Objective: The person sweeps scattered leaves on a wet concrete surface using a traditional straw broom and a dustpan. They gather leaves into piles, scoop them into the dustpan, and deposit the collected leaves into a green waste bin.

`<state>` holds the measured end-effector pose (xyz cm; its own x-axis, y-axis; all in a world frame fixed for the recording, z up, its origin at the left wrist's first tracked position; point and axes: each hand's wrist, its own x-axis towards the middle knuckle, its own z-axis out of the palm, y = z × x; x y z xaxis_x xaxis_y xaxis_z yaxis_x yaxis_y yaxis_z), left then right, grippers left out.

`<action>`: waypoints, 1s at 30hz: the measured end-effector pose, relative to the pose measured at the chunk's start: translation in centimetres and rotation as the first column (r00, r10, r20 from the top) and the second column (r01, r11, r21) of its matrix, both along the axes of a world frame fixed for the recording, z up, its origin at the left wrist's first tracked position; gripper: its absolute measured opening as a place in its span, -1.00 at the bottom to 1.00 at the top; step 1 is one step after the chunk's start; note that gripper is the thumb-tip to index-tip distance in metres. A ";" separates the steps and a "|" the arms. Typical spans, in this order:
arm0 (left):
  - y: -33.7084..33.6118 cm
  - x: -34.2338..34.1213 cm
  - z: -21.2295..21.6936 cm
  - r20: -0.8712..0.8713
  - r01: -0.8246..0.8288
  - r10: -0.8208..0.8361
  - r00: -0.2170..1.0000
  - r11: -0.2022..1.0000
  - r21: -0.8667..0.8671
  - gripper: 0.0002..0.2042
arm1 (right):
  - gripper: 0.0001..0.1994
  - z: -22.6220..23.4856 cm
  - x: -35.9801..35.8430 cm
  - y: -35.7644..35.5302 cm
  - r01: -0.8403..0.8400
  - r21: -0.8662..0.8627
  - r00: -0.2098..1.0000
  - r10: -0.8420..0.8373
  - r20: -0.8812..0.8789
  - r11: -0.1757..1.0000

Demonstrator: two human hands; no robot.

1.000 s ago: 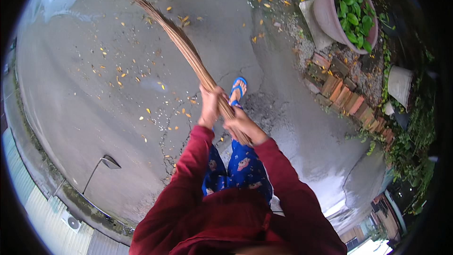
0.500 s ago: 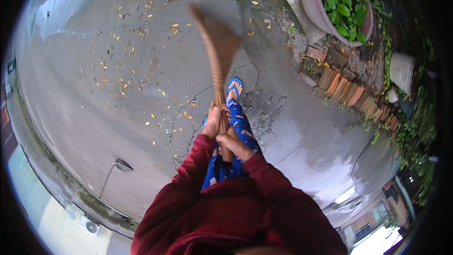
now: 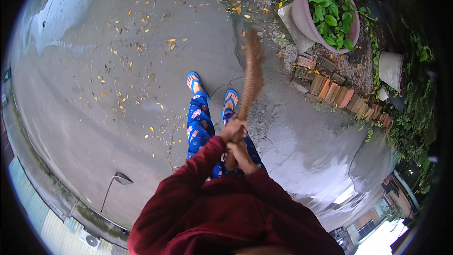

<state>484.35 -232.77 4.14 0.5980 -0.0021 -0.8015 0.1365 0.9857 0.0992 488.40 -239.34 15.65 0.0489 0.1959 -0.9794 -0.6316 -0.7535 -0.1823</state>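
Observation:
A brown stick broom [image 3: 250, 75] points up and away from me, its bristle end blurred over the wet concrete [image 3: 85, 89] near a row of bricks. My left hand [image 3: 232, 129] grips the handle higher up. Just below it my right hand [image 3: 239, 155] is closed on the handle's end. Both arms wear dark red sleeves. Below the hands are my blue patterned trousers and blue sandals [image 3: 193, 81].
Yellow fallen leaves [image 3: 123, 97] lie scattered over the concrete on the left and at the top. A pink pot with a green plant [image 3: 327, 13] stands top right, above stacked bricks [image 3: 330, 86]. Greenery and a white pot [image 3: 391, 69] line the right edge.
The broom has swung from the upper left across to the right, its bristles now near the bricks. Both hands stayed on the handle and both feet are now in view.

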 end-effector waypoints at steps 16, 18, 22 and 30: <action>8.5 -2.0 2.3 -0.060 -0.010 0.016 0.998 0.995 0.104 -0.53 | -0.64 -0.7 -4.6 7.3 -0.070 0.022 0.952 0.060 0.299 0.997; 11.7 -3.0 -1.4 0.036 0.082 -0.085 0.996 0.993 0.086 -0.85 | -0.79 -4.1 -5.4 10.4 0.224 0.090 0.971 -0.230 0.063 0.970; 13.4 -3.5 -4.0 -0.250 -0.271 0.246 0.936 0.960 -0.070 -0.64 | -0.85 -5.7 -3.1 11.3 -0.076 0.161 0.995 0.085 -0.049 0.984; 0.2 2.1 6.5 -0.121 -0.074 0.091 0.989 0.987 0.141 -0.35 | -0.57 5.8 1.4 0.8 0.032 0.030 0.995 -0.035 0.090 0.999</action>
